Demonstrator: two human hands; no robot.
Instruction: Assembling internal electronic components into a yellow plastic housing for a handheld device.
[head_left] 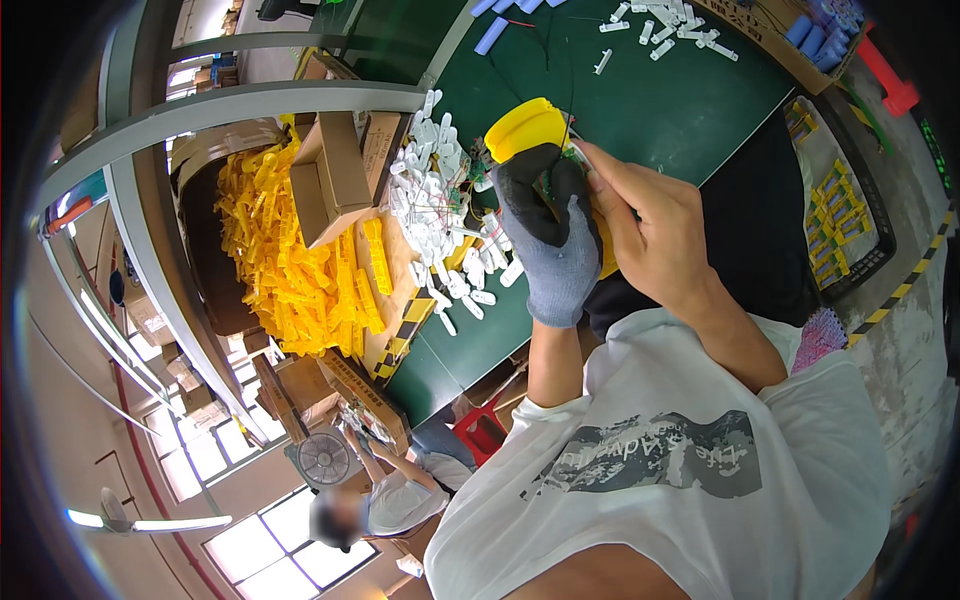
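Working above a green table [640, 110]. Having on the left a heap of yellow plastic parts [290, 270], then, closer to the hands, a pile of white plastic parts [420, 200], with an open cardboard box [345, 180] beside both. Wrapping the gloved left hand [555, 250] around a yellow plastic piece [525, 128]. Having the bare right hand [655, 230] at the right side of this piece, bending the fingers near together, but being unable to tell if pinching something there. Holding the yellow plastic piece just right of the white pile. Seeing farther on the table some blue cylinders [491, 37] and, smaller, scattered white pieces [662, 49].
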